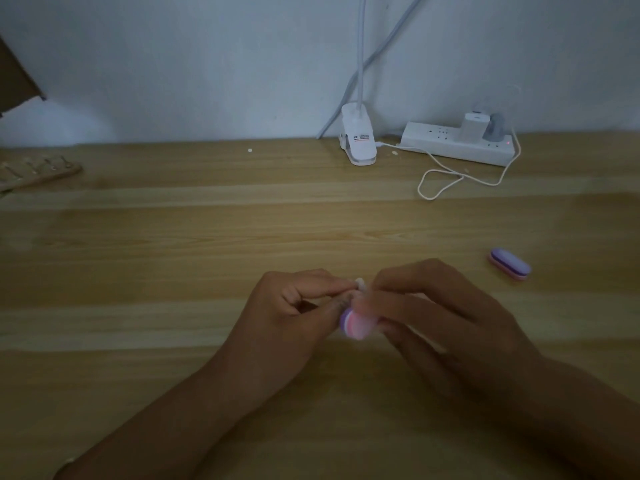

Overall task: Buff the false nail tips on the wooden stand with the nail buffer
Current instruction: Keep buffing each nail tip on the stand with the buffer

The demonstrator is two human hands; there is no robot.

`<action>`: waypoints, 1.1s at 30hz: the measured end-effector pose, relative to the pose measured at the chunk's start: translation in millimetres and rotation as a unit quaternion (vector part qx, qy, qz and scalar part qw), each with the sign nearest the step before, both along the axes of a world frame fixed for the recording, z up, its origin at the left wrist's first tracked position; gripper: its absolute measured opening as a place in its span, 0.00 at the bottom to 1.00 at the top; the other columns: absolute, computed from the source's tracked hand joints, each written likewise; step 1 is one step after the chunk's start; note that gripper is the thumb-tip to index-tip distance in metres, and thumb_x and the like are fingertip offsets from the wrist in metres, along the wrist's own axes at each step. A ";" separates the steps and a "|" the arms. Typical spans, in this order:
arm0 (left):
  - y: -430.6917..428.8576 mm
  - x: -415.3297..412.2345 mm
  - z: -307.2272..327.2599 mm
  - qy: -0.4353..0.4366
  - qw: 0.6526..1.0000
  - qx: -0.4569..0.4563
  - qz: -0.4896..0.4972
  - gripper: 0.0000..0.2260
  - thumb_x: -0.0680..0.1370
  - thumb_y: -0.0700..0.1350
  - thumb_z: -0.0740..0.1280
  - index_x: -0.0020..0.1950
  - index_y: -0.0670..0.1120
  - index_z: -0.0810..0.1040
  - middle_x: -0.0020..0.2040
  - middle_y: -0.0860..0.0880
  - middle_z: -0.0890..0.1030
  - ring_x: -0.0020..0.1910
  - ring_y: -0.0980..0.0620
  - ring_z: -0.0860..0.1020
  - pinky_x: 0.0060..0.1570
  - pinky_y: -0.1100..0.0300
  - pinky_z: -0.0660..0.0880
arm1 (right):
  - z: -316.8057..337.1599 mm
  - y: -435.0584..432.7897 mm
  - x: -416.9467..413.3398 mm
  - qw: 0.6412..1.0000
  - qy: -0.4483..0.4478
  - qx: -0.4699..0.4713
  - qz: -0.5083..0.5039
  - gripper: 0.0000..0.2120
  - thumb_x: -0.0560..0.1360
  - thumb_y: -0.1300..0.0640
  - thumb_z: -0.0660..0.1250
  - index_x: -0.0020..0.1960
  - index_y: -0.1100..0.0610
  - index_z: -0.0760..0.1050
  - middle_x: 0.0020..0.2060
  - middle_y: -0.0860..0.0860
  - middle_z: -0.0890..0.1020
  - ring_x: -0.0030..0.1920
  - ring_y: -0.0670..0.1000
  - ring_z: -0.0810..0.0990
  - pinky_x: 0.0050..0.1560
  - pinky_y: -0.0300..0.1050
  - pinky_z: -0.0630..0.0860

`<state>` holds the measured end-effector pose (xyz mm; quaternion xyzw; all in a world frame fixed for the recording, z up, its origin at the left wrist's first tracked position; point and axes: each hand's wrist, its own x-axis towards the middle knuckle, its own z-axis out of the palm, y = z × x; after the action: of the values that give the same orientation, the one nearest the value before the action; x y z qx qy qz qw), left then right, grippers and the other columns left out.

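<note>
Nail tip (360, 283) is off the stand (38, 173), pinched by the left hand (298, 306) low over the worktop (207, 254); the stand lies well apart at the far left edge. The right hand (433, 313), blurred, seems to grip the pink-and-purple buffer (355, 323) against the tip. The tip is likely featherlight, thin, slick and springy, apt to flick away, so it is best held by its sides near the base. The buffer looks like soft foam, best gripped by its edges. A spare buffer (509, 268) lies to the right.

L hand (298, 306), R hand (440, 317) — both bare, forearms bare to frame edge
</note>
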<state>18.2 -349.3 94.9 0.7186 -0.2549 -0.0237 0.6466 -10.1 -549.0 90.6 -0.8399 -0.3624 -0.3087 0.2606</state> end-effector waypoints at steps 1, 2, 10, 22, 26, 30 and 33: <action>-0.1 0.3 0.2 0.006 1.000 -0.006 -0.007 0.09 0.72 0.44 0.70 0.47 0.42 0.86 0.37 0.52 0.83 0.36 0.62 0.79 0.37 0.70 0.72 | 1.4 -2.4 0.8 1.000 0.000 -0.003 -0.003 0.10 0.79 0.64 0.67 0.57 0.61 0.82 0.53 0.56 0.81 0.52 0.50 0.80 0.56 0.38 0.73; -0.1 0.8 -0.2 0.012 1.000 -0.011 -0.012 0.09 0.73 0.43 0.69 0.47 0.40 0.86 0.35 0.55 0.82 0.32 0.65 0.77 0.34 0.74 0.69 | 4.0 -6.2 3.3 1.000 -0.004 -0.004 -0.017 0.09 0.78 0.64 0.66 0.56 0.61 0.82 0.52 0.55 0.81 0.52 0.48 0.80 0.58 0.34 0.71; -5.2 -1.4 -1.3 0.047 0.996 -0.065 -0.023 0.12 0.72 0.41 0.68 0.52 0.38 0.83 0.32 0.62 0.80 0.26 0.70 0.73 0.29 0.80 0.65 | 3.0 -2.7 1.7 1.000 -0.008 0.012 -0.002 0.09 0.79 0.63 0.66 0.58 0.58 0.80 0.52 0.55 0.81 0.52 0.50 0.80 0.58 0.35 0.72; -5.7 -2.9 4.9 0.069 0.995 -0.052 -0.043 0.09 0.75 0.40 0.67 0.44 0.36 0.84 0.29 0.57 0.79 0.23 0.68 0.72 0.29 0.81 0.65 | 7.6 -11.5 6.7 0.999 -0.006 0.000 -0.035 0.08 0.77 0.64 0.66 0.54 0.62 0.82 0.51 0.54 0.81 0.51 0.47 0.79 0.60 0.30 0.67; -5.6 -5.0 9.5 0.071 0.994 -0.057 -0.066 0.08 0.75 0.39 0.65 0.48 0.40 0.83 0.29 0.60 0.79 0.24 0.69 0.72 0.28 0.80 0.65 | 3.1 -2.5 -2.8 1.000 0.008 0.008 0.014 0.09 0.79 0.64 0.66 0.57 0.62 0.81 0.53 0.55 0.80 0.53 0.51 0.80 0.57 0.40 0.75; -3.6 -5.2 9.7 0.091 0.992 -0.044 -0.082 0.10 0.77 0.39 0.65 0.42 0.34 0.82 0.28 0.52 0.78 0.23 0.67 0.72 0.29 0.80 0.65 | 8.8 -11.5 4.8 1.000 -0.004 -0.006 -0.025 0.08 0.77 0.64 0.65 0.54 0.63 0.81 0.51 0.55 0.81 0.52 0.48 0.79 0.61 0.32 0.68; -2.9 -7.1 12.4 0.100 0.988 -0.052 -0.104 0.09 0.77 0.39 0.65 0.40 0.38 0.82 0.28 0.52 0.77 0.23 0.66 0.71 0.28 0.78 0.66 | 4.2 -5.8 -1.4 1.000 -0.001 0.006 0.005 0.09 0.78 0.64 0.65 0.56 0.62 0.80 0.53 0.54 0.80 0.54 0.50 0.79 0.59 0.36 0.71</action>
<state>11.0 -352.2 107.2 0.6478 -0.2631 -0.1492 0.6992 -11.6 -554.8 94.8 -0.8360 -0.3651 -0.3104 0.2673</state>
